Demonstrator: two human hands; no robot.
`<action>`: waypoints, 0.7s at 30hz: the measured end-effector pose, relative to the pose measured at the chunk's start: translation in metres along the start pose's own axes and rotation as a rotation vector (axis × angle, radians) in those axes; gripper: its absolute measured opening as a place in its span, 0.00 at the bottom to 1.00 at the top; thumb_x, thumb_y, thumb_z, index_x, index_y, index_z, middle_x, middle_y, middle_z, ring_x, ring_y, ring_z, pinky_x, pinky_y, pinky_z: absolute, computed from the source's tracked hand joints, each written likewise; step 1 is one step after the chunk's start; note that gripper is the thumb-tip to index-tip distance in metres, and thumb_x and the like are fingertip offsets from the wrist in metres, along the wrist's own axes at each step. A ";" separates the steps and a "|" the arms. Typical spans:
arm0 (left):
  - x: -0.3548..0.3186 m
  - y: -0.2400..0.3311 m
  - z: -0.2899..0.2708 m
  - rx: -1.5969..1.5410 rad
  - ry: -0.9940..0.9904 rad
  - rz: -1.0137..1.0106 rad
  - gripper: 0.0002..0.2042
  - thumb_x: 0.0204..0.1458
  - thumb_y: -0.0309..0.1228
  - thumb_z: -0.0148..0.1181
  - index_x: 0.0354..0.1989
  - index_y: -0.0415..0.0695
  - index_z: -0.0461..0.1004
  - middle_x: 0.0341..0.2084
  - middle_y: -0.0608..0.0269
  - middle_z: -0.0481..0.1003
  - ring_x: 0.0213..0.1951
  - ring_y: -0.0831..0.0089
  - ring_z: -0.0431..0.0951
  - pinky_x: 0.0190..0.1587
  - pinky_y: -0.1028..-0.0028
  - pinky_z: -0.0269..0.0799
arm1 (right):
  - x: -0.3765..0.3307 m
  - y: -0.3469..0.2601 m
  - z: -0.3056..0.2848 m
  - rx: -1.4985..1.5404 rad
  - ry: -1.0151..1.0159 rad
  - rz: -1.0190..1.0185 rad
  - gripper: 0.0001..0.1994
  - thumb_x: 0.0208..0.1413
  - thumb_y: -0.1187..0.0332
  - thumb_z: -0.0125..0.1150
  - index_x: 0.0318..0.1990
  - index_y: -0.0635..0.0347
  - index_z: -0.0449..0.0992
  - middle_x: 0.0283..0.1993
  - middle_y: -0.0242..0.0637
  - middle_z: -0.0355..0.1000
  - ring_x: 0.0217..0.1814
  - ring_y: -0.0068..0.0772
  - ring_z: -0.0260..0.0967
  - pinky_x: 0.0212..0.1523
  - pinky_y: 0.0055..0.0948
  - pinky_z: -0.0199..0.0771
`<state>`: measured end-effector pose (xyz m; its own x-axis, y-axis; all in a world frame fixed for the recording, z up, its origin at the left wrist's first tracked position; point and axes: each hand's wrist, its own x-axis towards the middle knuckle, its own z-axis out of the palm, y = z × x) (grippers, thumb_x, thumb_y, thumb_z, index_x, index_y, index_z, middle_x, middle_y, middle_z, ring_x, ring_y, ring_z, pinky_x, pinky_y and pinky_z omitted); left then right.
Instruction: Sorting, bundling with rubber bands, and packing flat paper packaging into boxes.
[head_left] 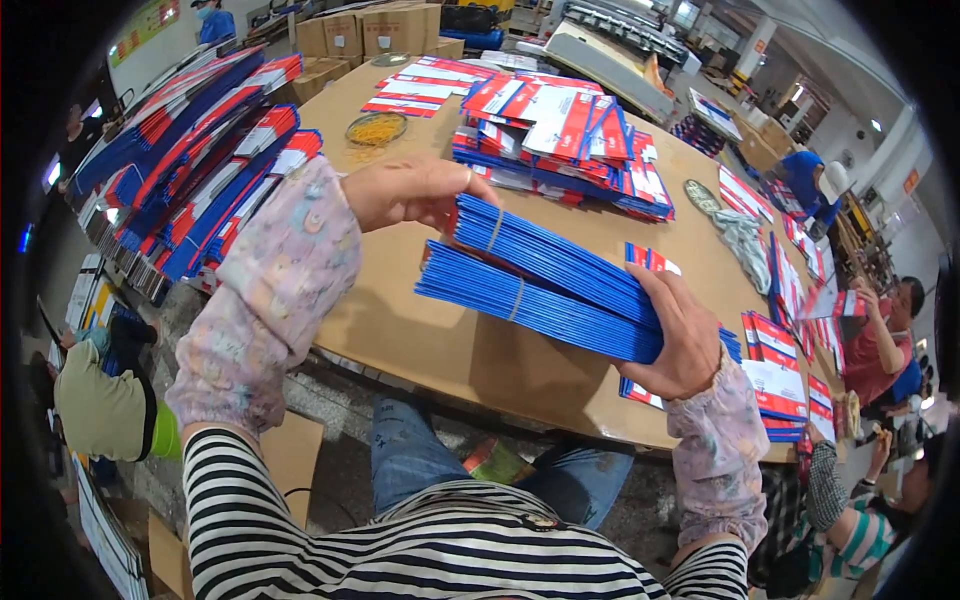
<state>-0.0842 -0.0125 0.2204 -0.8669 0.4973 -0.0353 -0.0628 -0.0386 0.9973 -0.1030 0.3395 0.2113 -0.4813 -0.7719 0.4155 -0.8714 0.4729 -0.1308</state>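
Above the table edge in front of me are two bundles of flat printed folders with blue edges: the upper bundle [560, 262] and the lower bundle [540, 305]. A thin band goes round each one. My right hand [683, 335] is closed round their right ends, thumb below and fingers over the top. My left hand [420, 193] is at the left end of the upper bundle, its fingers curled against that end and partly hidden behind it. A narrow gap separates the bundles at the left; they meet toward the right.
The brown table [400, 290] carries a heap of red, white and blue folders [560, 130], a dish of yellow rubber bands [377, 127] and a pale cloth [742, 245]. Tall folder stacks [190, 170] stand at the left. Co-workers sit along the right side, one in a red shirt [880, 350].
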 end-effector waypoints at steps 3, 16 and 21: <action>0.006 -0.007 -0.003 0.078 -0.114 0.036 0.15 0.58 0.36 0.52 0.45 0.37 0.73 0.40 0.64 0.72 0.42 0.78 0.71 0.46 0.76 0.66 | -0.008 0.000 -0.001 -0.008 -0.022 -0.003 0.42 0.24 0.68 0.70 0.56 0.62 0.63 0.46 0.48 0.66 0.46 0.50 0.67 0.45 0.39 0.69; 0.013 -0.040 0.026 0.242 -0.384 0.193 0.09 0.56 0.31 0.55 0.30 0.39 0.65 0.33 0.62 0.66 0.39 0.71 0.65 0.45 0.71 0.61 | -0.027 -0.009 0.000 -0.034 -0.070 -0.025 0.42 0.23 0.69 0.71 0.56 0.62 0.63 0.46 0.46 0.67 0.45 0.48 0.67 0.43 0.39 0.68; -0.001 -0.049 0.038 0.180 -0.194 0.326 0.08 0.59 0.32 0.50 0.30 0.42 0.63 0.33 0.64 0.65 0.40 0.74 0.65 0.47 0.72 0.61 | -0.020 -0.007 0.000 -0.033 -0.069 -0.048 0.41 0.23 0.69 0.71 0.55 0.62 0.64 0.45 0.46 0.67 0.44 0.48 0.68 0.42 0.38 0.68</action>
<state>-0.0618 0.0219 0.1740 -0.7171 0.6385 0.2796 0.3016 -0.0775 0.9503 -0.0876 0.3515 0.2038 -0.4453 -0.8211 0.3570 -0.8906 0.4473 -0.0821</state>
